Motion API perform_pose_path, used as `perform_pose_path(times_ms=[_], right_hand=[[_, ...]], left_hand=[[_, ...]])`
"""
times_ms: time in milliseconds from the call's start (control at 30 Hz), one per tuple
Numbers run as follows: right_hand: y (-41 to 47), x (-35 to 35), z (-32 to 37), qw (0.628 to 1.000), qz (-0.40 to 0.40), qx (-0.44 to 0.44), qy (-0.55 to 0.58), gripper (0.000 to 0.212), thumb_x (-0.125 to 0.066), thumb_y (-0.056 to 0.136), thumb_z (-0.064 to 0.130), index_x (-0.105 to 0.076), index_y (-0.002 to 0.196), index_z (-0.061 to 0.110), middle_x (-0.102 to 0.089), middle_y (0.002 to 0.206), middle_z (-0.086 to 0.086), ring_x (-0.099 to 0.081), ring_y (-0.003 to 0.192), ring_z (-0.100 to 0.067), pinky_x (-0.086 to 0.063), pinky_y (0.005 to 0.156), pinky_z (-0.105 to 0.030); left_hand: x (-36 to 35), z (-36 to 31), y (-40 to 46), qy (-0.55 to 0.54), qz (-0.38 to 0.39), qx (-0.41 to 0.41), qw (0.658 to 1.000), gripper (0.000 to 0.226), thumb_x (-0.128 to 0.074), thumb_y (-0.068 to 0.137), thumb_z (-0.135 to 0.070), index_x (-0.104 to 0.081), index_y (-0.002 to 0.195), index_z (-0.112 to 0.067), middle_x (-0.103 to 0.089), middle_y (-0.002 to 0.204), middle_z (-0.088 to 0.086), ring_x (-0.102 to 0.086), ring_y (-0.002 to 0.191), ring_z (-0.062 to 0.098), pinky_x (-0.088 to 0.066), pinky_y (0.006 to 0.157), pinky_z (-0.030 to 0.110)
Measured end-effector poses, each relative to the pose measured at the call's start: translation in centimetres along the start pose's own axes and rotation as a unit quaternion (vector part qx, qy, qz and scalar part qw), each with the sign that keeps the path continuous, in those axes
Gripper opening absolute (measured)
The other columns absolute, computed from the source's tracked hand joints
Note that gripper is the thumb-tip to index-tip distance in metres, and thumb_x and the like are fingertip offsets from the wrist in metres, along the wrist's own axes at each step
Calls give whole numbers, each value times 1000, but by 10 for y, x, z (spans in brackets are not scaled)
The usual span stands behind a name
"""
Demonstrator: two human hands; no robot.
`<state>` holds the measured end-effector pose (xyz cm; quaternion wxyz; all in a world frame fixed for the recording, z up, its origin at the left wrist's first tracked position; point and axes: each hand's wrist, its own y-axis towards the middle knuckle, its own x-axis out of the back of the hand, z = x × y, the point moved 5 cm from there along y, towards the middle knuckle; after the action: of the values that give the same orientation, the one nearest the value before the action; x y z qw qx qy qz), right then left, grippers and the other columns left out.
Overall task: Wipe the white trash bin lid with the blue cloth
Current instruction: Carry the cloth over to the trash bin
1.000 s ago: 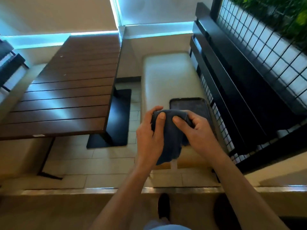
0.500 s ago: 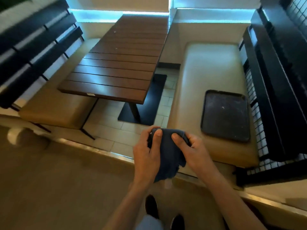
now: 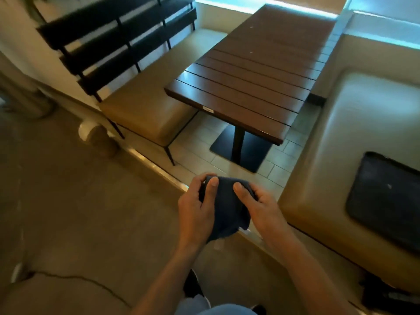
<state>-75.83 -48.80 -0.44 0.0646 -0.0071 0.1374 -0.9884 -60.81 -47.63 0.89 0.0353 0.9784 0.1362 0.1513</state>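
Low in the middle of the frame, the left hand (image 3: 196, 206) and right hand (image 3: 256, 204) both grip the bunched blue cloth (image 3: 227, 210), thumbs pressed on top. No bin lid is in view, so wiping hasn't begun; next comes finding the bin.

Both bare forearms reach forward from the bottom edge, left hand (image 3: 200, 208) and right hand (image 3: 258, 204) held side by side at mid-frame, fingers curled and thumbs on top, each gripping the bunched blue cloth (image 3: 227, 212) between them.
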Motion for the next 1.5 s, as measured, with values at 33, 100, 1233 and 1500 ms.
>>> perform_pose_path(times_ms=[33, 100, 1233, 1500], right_hand=[[9, -19, 3, 1000, 10, 0, -1, 21, -56, 94, 38, -67, 107, 26, -74, 95, 7, -70, 90, -8, -59, 76, -27], [27, -56, 7, 1000, 23, 2, -12, 18, -56, 94, 37, -66, 106, 27, -74, 93, 10, -70, 89, -5, -58, 73, -24], [369, -548, 96, 945, 306, 11, -111, 13, -57, 93, 35, -67, 98, 28, -74, 91, 5, -70, 87, -10, -59, 80, -32], [436, -632, 110, 936, 333, -9, -118, 32, -57, 84, 48, -67, 105, 26, -75, 95, 7, -71, 90, -7, -58, 82, -31]], left_hand=[[17, 6, 10, -1, -6, 5, 1000, 26, -49, 101, -38, -64, 115, -23, -67, 102, -13, -65, 94, 7, -53, 76, 19], [49, 19, 27, -5, -18, 14, 1000, 27, -49, 101, -38, -64, 116, -22, -67, 104, -11, -65, 95, 7, -51, 76, 15], [451, 178, 350, 42, -268, 110, 956, 21, -48, 102, -38, -65, 110, -28, -67, 98, -19, -64, 95, 2, -47, 75, 11], [519, 215, 422, 43, -282, 133, 949, 21, -49, 102, -38, -66, 111, -28, -67, 99, -17, -64, 95, 4, -48, 76, 13]])
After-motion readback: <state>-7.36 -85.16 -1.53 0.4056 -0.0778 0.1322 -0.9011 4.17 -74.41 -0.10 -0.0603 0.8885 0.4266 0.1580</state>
